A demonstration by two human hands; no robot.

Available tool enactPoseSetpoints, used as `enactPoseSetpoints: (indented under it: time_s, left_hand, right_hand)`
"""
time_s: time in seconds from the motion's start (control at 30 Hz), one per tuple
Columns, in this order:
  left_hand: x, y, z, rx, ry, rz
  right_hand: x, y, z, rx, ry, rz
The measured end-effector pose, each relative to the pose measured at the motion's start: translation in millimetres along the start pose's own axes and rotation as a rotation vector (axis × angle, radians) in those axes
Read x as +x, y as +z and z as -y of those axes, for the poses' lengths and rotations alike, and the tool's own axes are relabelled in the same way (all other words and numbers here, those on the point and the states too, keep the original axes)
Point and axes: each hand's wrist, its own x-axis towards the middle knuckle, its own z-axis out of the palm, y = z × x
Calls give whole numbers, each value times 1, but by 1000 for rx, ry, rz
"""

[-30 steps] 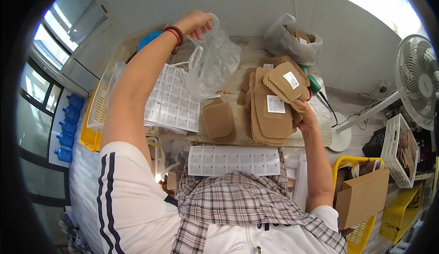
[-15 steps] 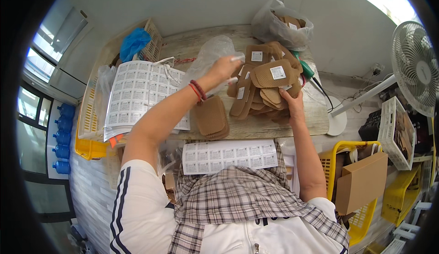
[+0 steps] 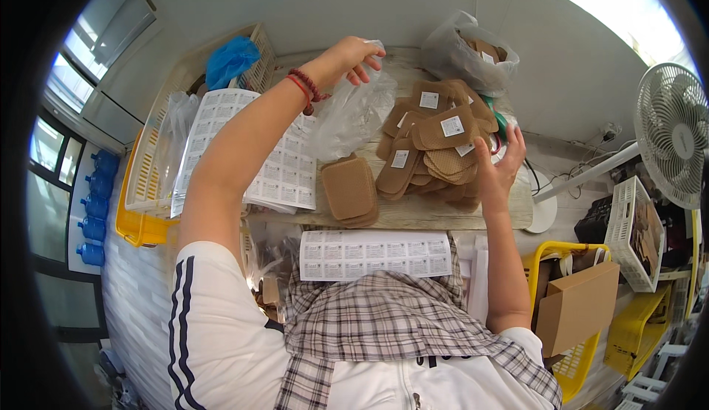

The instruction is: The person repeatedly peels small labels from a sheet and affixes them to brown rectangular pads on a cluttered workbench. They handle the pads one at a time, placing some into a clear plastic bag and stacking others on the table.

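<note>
My left hand (image 3: 347, 59) is raised over the upper end of a crumpled clear plastic bag (image 3: 358, 114). Its fingers are bent and apart; whether they touch the plastic I cannot tell. Beside the right edge of a heap of brown textured pads (image 3: 447, 133), my right hand (image 3: 502, 166) has thumb and fingers spread, holding nothing. The pads are flat with rounded ends, and several carry a small white label. A neat stack of plain brown pads (image 3: 348, 188) sits left of the heap, near the table's front edge.
Printed label sheets (image 3: 284, 166) lie on the left, and another label sheet (image 3: 375, 255) is on my lap. A full plastic bag (image 3: 473, 55) stands at the back. On the right are a green corded object (image 3: 502, 125), a fan (image 3: 668, 133) and a yellow basket (image 3: 572, 366).
My left hand has moved from the heap up and left to the clear bag. My right hand has come off the heap's edge and spread its fingers. The view has shifted slightly.
</note>
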Motion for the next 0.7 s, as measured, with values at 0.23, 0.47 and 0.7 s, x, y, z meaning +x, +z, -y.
enactPoseSetpoints:
  time_s: [0.23,0.47,0.7]
  left_hand:
    - [-2,-21,-23,-79,76,-73]
    - [-51,-75,-9,-147,167,-78]
    - [-114,-95,42,-43,15,57]
  right_hand:
    - [16,114,108,498,175,441]
    - [53,183,92,-108,146,666]
    - [158,200,12,-260,175,530]
